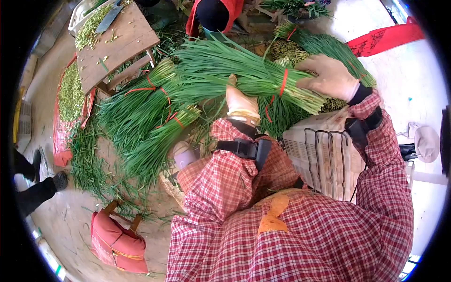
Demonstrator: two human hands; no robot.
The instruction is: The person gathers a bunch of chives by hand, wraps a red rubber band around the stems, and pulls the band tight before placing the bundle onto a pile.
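A large bunch of garlic chives [225,70], tied with a red band near its pale stem ends, lies across my left hand [242,101]. The thumb of that hand presses up against the leaves, and its other fingers are hidden beneath the bunch. At the stem ends, my right hand [329,77] has its fingers stretched out and slightly apart, touching or just over the stems; motion blurs it a little. Below and to the left, several tied bunches of chives [136,113] lie on the floor. More chives [333,49] are heaped beyond my right hand.
A wooden table [124,40] at the upper left bears a cleaver [107,19] and chopped trimmings. Near my right forearm stands a plastic crate [319,155]. A red cushioned stool [117,242] is at the lower left. Another person [213,16] is at the top; someone's feet [44,185] show at left.
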